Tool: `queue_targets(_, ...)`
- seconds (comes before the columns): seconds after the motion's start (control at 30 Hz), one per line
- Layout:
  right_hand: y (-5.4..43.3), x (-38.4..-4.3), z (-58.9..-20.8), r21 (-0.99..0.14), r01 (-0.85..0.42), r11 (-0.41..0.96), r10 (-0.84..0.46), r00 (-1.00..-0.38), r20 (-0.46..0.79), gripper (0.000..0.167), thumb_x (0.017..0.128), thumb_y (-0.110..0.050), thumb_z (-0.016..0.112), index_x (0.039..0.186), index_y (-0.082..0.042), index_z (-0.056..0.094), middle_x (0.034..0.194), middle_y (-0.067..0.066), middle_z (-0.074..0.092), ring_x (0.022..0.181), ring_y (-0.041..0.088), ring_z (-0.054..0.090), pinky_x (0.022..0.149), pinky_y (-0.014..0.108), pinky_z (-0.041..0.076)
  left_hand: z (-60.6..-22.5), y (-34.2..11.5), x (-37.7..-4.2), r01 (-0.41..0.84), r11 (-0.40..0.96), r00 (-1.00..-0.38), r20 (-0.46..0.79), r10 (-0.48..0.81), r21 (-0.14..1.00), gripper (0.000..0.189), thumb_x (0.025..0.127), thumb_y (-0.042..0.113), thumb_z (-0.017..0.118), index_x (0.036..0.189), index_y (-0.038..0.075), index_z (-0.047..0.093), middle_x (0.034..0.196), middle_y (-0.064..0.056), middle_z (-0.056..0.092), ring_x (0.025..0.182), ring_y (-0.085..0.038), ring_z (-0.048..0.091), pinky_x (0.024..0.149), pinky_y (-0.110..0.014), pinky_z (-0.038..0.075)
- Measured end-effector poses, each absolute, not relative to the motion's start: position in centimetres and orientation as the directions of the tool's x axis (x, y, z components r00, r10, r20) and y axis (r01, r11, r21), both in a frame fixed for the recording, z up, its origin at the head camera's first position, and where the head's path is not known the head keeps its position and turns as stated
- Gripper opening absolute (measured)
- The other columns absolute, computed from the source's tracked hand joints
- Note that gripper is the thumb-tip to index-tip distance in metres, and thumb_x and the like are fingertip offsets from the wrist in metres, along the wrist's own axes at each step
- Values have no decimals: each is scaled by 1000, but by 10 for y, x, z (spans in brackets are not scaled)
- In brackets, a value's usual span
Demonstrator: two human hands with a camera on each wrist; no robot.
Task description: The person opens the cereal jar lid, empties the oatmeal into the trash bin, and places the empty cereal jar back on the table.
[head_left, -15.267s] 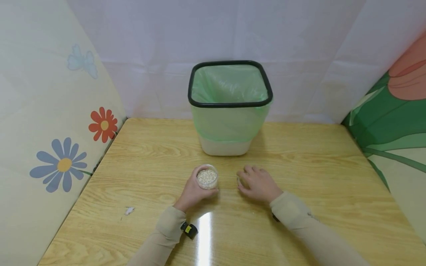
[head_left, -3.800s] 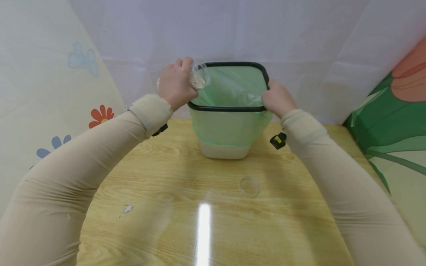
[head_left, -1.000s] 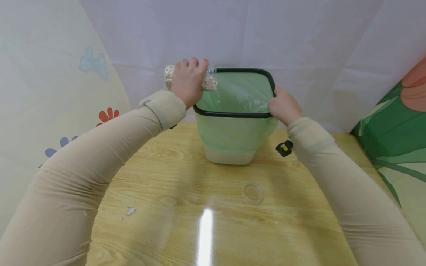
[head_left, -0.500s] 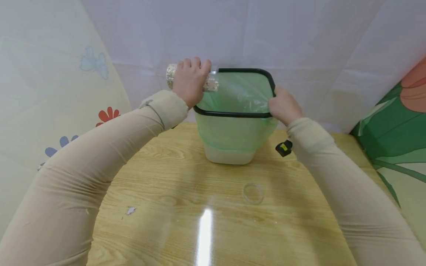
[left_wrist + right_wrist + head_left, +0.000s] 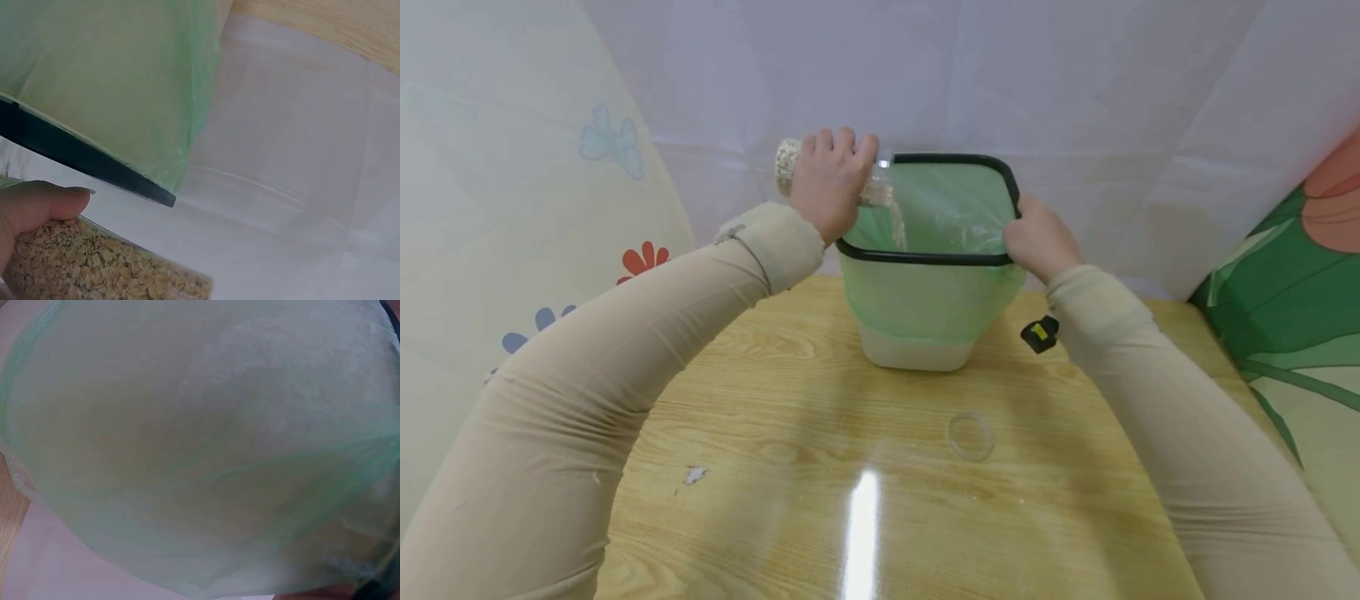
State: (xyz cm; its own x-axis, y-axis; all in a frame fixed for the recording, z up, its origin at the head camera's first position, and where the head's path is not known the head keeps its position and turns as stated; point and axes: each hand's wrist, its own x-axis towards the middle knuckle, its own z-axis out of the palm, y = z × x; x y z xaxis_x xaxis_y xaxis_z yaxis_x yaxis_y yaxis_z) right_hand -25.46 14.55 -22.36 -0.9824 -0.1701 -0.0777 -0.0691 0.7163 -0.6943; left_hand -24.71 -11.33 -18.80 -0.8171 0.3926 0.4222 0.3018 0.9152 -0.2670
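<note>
My left hand (image 5: 827, 187) grips a clear jar (image 5: 786, 167) of oats, tipped with its mouth over the left side of a bin (image 5: 917, 354). A stream of oats (image 5: 898, 223) falls from the mouth into the green bag (image 5: 955, 200) lining the bin. In the left wrist view, flakes (image 5: 106, 262) fill the jar's visible part below my thumb (image 5: 53, 201). My right hand (image 5: 1041, 237) holds the bin's black rim (image 5: 925, 259) at the right side, its fingertips partly hidden. Green bag film (image 5: 187, 456) fills most of the right wrist view.
A clear round lid or ring (image 5: 970, 436) lies on the wooden table (image 5: 760, 392) in front of the bin. A small white scrap or worn patch (image 5: 695, 475) shows at the left. White cloth (image 5: 730, 75) hangs behind; printed cloths flank both sides.
Earliest, the jar stood upright near the table and my right hand lay by it. Since then both hands went to the bin. Over the last second the jar tips further and oats pour out.
</note>
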Motion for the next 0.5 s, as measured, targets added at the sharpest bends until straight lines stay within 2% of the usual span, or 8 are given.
queue_targets(0.3,145,-254,-223,-688,-66,723,-161,-984,-75,64,93,-7,23,155,-4,7,158,21,18,141,40,21,112,58,23,-188,-114,-247,306,912,-809,431,400,-272,43,78,-13,44,120,-1,47,105,-20,54,97,-37,53,93,-46,45)
queue_targets(0.5,146,-254,-223,-683,-69,727,-161,-984,-72,65,93,-6,23,155,-5,5,159,20,13,143,38,17,113,57,21,-189,-113,-247,312,911,-803,439,404,-269,43,78,-11,47,120,-1,47,108,-21,55,100,-37,53,96,-46,45)
